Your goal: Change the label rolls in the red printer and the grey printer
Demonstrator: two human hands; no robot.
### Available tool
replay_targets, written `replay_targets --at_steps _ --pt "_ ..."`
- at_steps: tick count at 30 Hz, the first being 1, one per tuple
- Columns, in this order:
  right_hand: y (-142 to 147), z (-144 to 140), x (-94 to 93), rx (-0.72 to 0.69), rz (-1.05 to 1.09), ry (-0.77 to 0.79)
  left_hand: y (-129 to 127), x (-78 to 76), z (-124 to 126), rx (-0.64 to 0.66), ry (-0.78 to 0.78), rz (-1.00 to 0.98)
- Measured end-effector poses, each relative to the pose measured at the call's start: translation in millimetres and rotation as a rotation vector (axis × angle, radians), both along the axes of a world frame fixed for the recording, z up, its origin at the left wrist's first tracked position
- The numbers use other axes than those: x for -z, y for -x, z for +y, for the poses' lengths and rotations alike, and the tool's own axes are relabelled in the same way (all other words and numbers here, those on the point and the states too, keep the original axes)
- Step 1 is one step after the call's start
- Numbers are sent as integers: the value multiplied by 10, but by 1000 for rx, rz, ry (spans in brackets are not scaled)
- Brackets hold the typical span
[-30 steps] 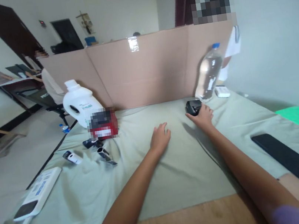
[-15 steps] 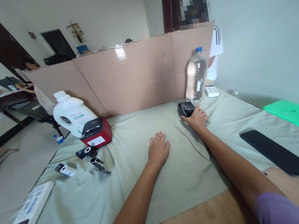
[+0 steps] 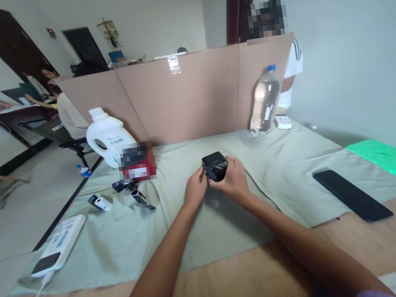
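Black device [image 3: 215,165] | at middle of green cloth [image 3: 202,227], in front of cardboard wall [image 3: 183,96] | right hand [image 3: 233,181] wraps around it | left hand [image 3: 196,191] touches its left side with fingertips | bottle [image 3: 264,101] well apart
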State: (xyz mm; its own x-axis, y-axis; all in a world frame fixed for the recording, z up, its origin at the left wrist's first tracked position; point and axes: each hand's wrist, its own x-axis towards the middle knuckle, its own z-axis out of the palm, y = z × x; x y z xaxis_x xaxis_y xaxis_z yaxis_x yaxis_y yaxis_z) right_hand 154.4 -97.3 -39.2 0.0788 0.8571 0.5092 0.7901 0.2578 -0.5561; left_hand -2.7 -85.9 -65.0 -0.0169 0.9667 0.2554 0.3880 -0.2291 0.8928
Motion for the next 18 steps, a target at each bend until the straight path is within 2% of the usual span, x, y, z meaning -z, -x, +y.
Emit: replay_targets --at_steps 3,6,12,18 --pt "226 -214 27 14 23 44 181 44 -147 -19 9 72" --pt "313 -291 87 28 30 75 246 91 -229 -37 28 216" --pt "320 -302 261 52 -16 127 215 116 -225 -25 45 581" --pt "305 -328 367 39 -21 138 207 122 -280 -88 38 706"
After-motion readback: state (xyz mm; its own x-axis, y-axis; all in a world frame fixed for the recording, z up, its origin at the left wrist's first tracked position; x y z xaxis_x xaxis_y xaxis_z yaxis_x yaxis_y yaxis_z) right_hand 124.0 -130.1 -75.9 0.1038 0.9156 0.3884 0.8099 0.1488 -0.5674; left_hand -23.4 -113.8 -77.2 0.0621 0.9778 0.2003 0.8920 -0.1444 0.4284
